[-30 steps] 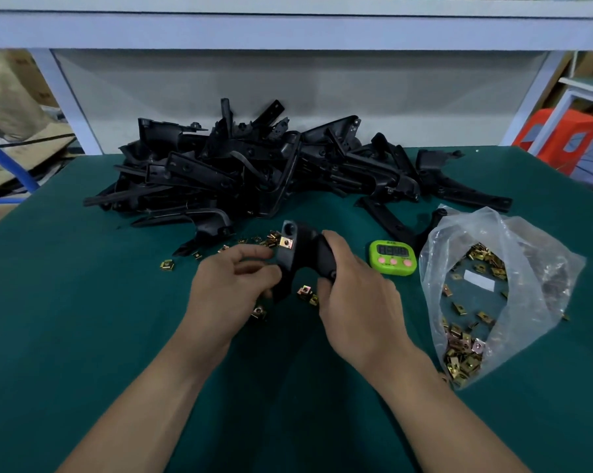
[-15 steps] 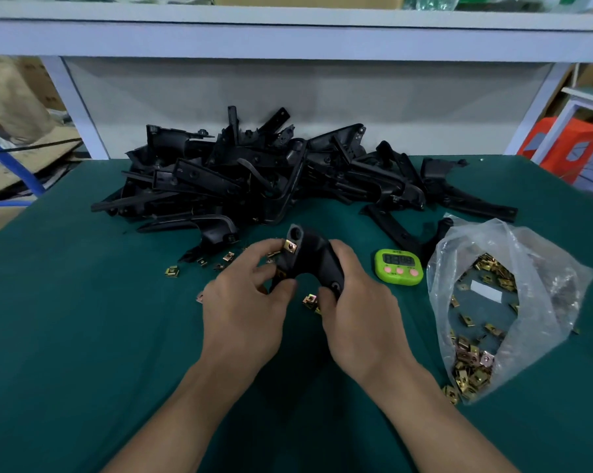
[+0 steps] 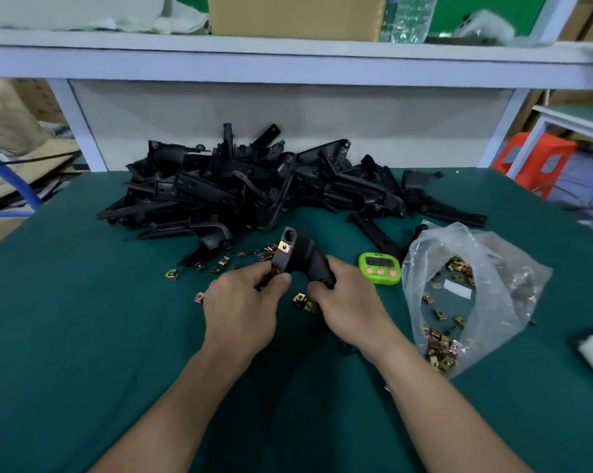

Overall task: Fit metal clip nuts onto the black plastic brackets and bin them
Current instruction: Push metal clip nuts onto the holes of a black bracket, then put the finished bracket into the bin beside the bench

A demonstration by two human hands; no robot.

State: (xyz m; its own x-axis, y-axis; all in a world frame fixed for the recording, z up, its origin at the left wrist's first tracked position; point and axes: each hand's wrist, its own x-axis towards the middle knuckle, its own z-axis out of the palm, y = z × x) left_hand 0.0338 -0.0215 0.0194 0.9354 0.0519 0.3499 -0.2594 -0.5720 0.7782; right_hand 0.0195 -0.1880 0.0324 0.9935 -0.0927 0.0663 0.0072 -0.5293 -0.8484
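Head view: bracket [image 3: 305, 257] is gripped by left hand [image 3: 240, 312] and right hand [image 3: 349, 308]; clip nut [image 3: 284, 247] may be dislodged by slipping.

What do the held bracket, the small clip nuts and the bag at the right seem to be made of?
Bracket: probably matte black moulded plastic, judging by its smooth rounded shape. Clip nuts: thin metal with a yellowish plating, since they glint. Bag: thin clear plastic film, wrinkled and see-through.

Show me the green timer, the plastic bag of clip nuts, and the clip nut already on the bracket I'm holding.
green timer [image 3: 379, 269]: head view, middle of its front face.
plastic bag [image 3: 489, 249]: head view, its clear upper wall.
fitted clip nut [image 3: 284, 247]: head view, its flat brass face.
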